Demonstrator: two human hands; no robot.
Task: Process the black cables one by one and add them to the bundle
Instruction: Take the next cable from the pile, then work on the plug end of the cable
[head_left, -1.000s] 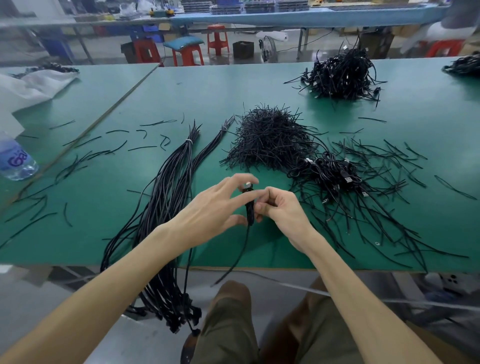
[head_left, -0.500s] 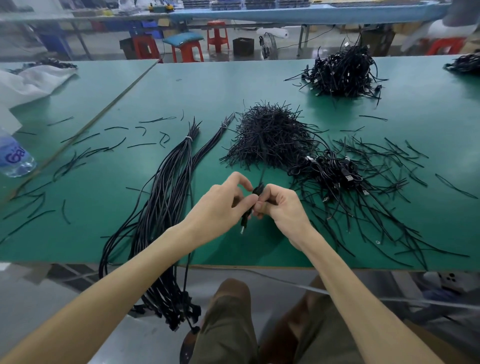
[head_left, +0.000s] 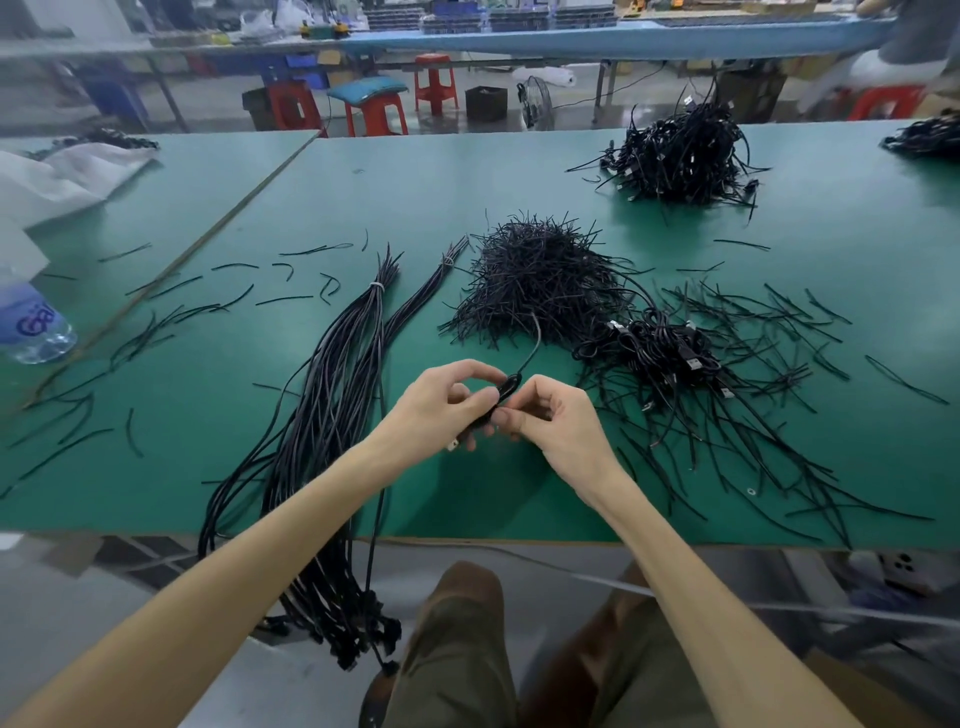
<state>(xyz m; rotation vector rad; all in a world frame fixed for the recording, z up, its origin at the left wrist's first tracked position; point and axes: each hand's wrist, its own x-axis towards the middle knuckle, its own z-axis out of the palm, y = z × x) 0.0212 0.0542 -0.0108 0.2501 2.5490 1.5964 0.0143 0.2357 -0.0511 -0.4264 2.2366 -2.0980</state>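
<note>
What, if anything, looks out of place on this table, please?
The bundle overhangs the table's near edge, its plugs dangling off. Loose black strands lie scattered either side. The left hand and right hand pinch one cable; nothing wrong there.

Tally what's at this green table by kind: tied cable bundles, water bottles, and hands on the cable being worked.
Tied bundles: 2, large bundle and thin bundle
Water bottle: 1
Hands pinching the cable: 2, left hand and right hand
Total: 5
</note>
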